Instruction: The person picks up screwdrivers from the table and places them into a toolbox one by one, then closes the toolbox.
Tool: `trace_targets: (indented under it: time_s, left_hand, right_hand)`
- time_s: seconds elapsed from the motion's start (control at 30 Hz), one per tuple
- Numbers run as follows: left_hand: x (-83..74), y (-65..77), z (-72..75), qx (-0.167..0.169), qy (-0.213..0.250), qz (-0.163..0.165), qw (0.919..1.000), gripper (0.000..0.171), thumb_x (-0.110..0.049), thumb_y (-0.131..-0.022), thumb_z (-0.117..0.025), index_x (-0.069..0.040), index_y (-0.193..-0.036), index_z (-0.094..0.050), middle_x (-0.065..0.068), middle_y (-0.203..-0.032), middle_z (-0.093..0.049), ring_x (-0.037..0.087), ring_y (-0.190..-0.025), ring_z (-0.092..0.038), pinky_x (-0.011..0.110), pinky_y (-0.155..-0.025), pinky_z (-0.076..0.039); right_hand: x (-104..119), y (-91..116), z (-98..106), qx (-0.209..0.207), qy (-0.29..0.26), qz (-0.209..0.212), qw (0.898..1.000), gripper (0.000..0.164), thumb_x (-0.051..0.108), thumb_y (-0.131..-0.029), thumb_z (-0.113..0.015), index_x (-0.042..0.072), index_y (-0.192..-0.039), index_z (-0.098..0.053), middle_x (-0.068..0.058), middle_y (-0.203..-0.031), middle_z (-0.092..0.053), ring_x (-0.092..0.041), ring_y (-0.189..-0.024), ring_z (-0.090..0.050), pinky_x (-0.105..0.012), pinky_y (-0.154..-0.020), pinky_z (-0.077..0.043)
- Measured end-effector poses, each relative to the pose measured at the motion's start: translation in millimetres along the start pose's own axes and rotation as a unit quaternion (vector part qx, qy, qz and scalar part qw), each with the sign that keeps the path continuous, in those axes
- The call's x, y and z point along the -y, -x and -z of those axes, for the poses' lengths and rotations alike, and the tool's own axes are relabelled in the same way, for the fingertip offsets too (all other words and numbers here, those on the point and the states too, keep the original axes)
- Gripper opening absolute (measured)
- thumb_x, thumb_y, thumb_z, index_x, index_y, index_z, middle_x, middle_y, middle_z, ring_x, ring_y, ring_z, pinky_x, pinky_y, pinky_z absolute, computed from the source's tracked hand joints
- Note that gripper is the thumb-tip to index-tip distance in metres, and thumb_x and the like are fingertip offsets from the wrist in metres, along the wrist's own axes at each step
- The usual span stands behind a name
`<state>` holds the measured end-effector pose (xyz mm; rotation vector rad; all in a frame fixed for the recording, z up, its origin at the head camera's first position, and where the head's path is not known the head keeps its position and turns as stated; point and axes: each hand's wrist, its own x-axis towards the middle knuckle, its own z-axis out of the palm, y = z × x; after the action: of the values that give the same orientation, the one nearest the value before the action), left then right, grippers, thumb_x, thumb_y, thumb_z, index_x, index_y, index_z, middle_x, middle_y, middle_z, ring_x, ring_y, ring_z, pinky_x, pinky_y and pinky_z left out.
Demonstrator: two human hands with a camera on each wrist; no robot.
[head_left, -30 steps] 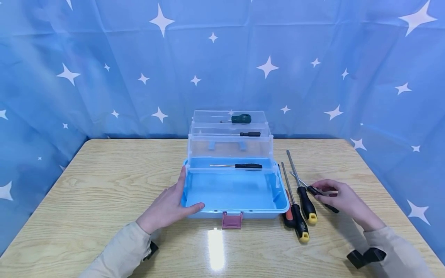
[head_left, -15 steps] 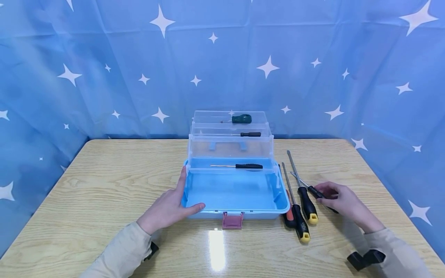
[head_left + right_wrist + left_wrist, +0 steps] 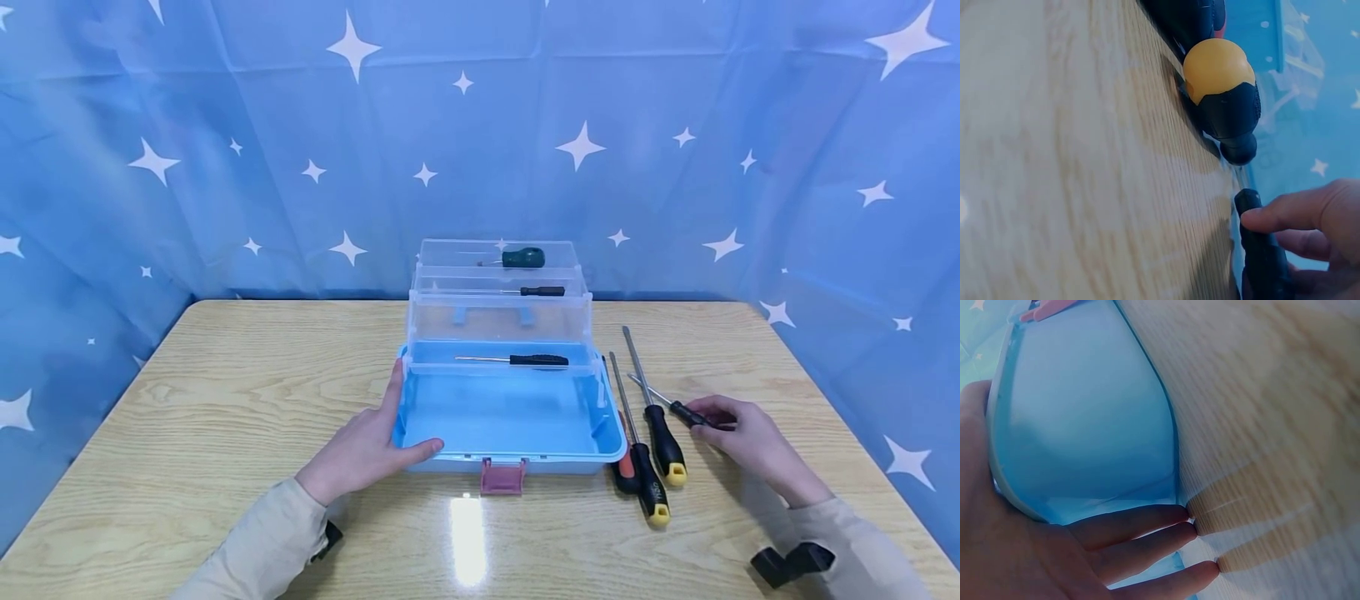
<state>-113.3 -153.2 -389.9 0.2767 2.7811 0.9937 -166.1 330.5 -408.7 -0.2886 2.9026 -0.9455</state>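
My left hand (image 3: 363,454) rests against the left side of a light blue toolbox (image 3: 517,457). Its thumb lies over the front rim, and in the left wrist view its straight fingers (image 3: 1141,528) run down the outer wall. At the right, my right hand (image 3: 742,437) pinches the black handle of a slim screwdriver (image 3: 684,412). The right wrist view shows the thumb and fingers round that handle (image 3: 1263,256). The shaft passes beneath a larger screwdriver (image 3: 663,442) with a black handle and yellow end.
A similar yellow-ended screwdriver (image 3: 645,479) and a red-and-black handle (image 3: 624,467) lie beside the box. Its clear raised trays hold a green-handled screwdriver (image 3: 523,257) and two black-handled ones, upper (image 3: 542,292) and lower (image 3: 538,360). A pink latch (image 3: 502,477) hangs in front.
The slim screwdriver's handle end has swung up and slightly right in my right hand, while its tip stays nearly in place. My left hand has stayed on the toolbox.
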Motion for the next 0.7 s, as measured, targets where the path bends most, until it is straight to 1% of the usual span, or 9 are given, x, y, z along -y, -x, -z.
trace_targets:
  time_s: [0.27, 0.37, 0.5, 0.7]
  left_hand:
    - [-1.1, 0.0, 0.5, 0.002, -0.003, 0.005, 1.0, 0.117, -0.063, -0.081, -0.065, -0.012, -0.154, 0.01, 0.026, -0.104, -0.063, 0.019, -0.076, -0.061, 0.036, -0.065, -0.049]
    - [-1.0, -0.1, 0.6, 0.002, -0.005, 0.006, 1.0, 0.117, -0.063, -0.081, -0.065, -0.012, -0.155, 0.01, 0.027, -0.106, -0.063, 0.02, -0.077, -0.062, 0.037, -0.065, -0.049]
    - [-0.5, -0.1, 0.3, 0.0, -0.008, 0.005, 1.0, 0.117, -0.064, -0.081, -0.065, -0.012, -0.155, 0.009, 0.031, -0.114, -0.06, 0.024, -0.085, -0.064, 0.038, -0.069, -0.05]
    - [-0.2, -0.6, -0.4, -0.002, -0.011, 0.003, 0.9999, 0.116, -0.063, -0.082, -0.065, -0.011, -0.155, 0.009, 0.033, -0.117, -0.058, 0.028, -0.09, -0.065, 0.04, -0.071, -0.051]
  right_hand:
    - [0.0, 3.1, 3.0, 0.003, -0.004, -0.008, 1.0, 0.03, 0.01, -0.092, -0.067, -0.005, -0.117, -0.062, -0.021, -0.108, -0.065, -0.039, -0.101, -0.059, -0.024, -0.073, -0.044]
    - [0.3, 3.9, 3.4, 0.003, -0.006, -0.011, 1.0, 0.029, 0.009, -0.092, -0.066, -0.005, -0.117, -0.062, -0.02, -0.108, -0.065, -0.039, -0.101, -0.059, -0.024, -0.072, -0.045]
    - [-0.3, 4.5, 3.5, -0.001, -0.006, -0.01, 1.0, 0.028, 0.007, -0.092, -0.066, -0.006, -0.117, -0.062, -0.02, -0.107, -0.065, -0.038, -0.1, -0.059, -0.024, -0.071, -0.045]
    - [-2.4, 3.9, 5.0, -0.024, 0.005, 0.003, 1.0, 0.027, 0.007, -0.092, -0.066, -0.005, -0.115, -0.063, -0.02, -0.105, -0.065, -0.034, -0.095, -0.06, -0.023, -0.068, -0.045]
